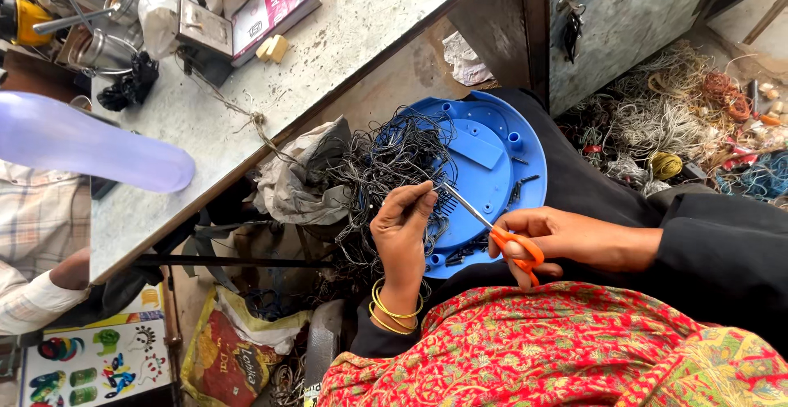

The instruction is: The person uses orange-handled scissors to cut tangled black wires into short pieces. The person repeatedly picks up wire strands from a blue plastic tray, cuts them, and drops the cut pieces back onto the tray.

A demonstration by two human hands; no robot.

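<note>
The left hand [404, 225], at centre frame with yellow bangles [392, 310] on its wrist, pinches thin dark wires [386, 161] tangled over the round blue plastic base [492, 169] just above, while right of centre the right hand [558, 239] grips orange-handled scissors [492, 228], blades pointing at those pinched wires.

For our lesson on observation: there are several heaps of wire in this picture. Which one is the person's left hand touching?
The left hand pinches the dark wire tangle lying on the blue round plastic cover on the lap. The mixed-colour wire heap on the floor lies apart, untouched.
</note>
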